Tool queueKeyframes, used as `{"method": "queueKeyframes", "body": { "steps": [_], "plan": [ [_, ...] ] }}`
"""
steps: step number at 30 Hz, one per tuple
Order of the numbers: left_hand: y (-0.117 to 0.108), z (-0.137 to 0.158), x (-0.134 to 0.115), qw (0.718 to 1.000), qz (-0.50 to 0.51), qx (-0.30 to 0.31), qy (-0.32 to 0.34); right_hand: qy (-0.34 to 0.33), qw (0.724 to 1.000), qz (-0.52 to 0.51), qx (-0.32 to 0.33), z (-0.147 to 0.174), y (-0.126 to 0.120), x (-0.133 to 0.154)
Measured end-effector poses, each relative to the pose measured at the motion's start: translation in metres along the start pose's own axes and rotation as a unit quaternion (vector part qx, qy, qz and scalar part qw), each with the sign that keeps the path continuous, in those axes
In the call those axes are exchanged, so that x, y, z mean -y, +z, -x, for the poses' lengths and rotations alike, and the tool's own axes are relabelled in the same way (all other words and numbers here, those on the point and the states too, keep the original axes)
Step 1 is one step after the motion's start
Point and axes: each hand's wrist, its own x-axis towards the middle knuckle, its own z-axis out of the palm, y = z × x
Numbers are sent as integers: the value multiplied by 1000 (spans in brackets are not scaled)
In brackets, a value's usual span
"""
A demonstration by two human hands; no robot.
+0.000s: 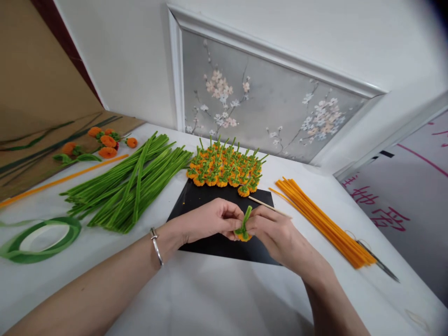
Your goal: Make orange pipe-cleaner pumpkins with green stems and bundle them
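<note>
Between my two hands, over the black mat (224, 247), is a small pipe-cleaner pumpkin (244, 237) in orange with a green stem pointing up. My left hand (219, 219), with a silver bracelet at the wrist, pinches its left side. Fingers of my right hand (271, 228) are closed on its right side by the green part. Just beyond my hands, rows of finished-looking orange pumpkins with green stems (224, 163) stand close together, and one pumpkin (244, 190) sits at their front edge. A thin pale stick (268, 205) lies behind my right hand.
Green pipe cleaners (129, 186) lie heaped at left, orange ones (325, 224) bundled at right beside dark pointed scissors or tweezers (381, 266). Green tape (73, 238) rests at far left. Orange flowers (108, 141) lie on cardboard behind. A framed blossom panel (259, 102) stands at the back.
</note>
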Motion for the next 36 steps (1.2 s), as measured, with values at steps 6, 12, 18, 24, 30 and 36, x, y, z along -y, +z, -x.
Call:
{"method": "queueKeyframes", "body": {
  "steps": [6, 12, 18, 24, 30, 36],
  "plan": [
    [1, 2, -2, 1000, 8, 3, 19, 19, 996, -80, -43, -3, 1, -3],
    [1, 1, -1, 1000, 4, -19, 21, 49, 997, -10, -53, -4, 7, 6],
    [4, -1, 0, 999, 13, -36, 19, 63, 990, 114, -53, -4, 19, 10],
    [8, -2, -3, 997, 4, -67, 39, 37, 978, 186, -85, -5, 20, 15],
    [6, -1, -3, 961, -151, -165, 163, 75, 975, 7, -209, -5, 3, 10],
    [9, 1, -3, 909, -280, -196, 239, 123, 973, -18, -196, -5, 6, 9]
  ]
}}
